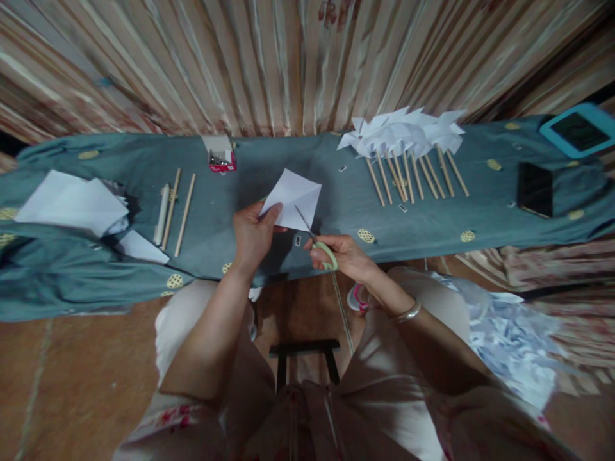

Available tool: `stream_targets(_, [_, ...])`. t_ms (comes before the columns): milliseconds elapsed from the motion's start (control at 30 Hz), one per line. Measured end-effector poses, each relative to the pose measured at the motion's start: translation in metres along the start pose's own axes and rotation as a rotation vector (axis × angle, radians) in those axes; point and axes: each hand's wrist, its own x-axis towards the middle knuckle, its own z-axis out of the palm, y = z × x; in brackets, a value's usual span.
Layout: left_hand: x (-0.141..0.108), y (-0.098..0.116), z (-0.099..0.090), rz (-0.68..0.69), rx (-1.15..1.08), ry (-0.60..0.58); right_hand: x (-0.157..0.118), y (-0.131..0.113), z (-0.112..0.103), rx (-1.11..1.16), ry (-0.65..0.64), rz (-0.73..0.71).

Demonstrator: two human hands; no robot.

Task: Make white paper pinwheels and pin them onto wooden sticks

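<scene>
A white square of paper (293,192) with faint crease lines is pinched in my left hand (254,234), thumb on top, at its left corner. My right hand (339,253) grips a pair of scissors (327,255) with light green handles. The blades lie over the lower right part of the paper, pointing toward its middle; I cannot tell how far they have cut. Both hands are above the near half of the cloth-covered table (269,256).
Paper pinwheels (408,134) on wooden sticks lie at the back right. Left are a paper stack (72,205), two loose sticks (185,214), a white pen-like tube (162,211) and a small box of metal pieces (221,159). A phone (535,189) and blue-framed device (579,130) lie right.
</scene>
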Motion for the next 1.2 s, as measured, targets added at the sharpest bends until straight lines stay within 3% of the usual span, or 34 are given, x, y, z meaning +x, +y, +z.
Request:
stream_targets(667, [0.000,0.001,-0.001,-0.007,0.021,0.016,-0.004,-0.002,0.000,-0.020,-0.028,0.015])
stream_targets(900, [0.003,0.001,-0.007,0.008,0.017,0.046,-0.007,-0.007,-0.003,-0.127,-0.092,-0.022])
stream_targets(1200, [0.006,0.002,-0.011,-0.016,-0.106,0.085,-0.012,-0.013,-0.007,-0.148,-0.092,-0.021])
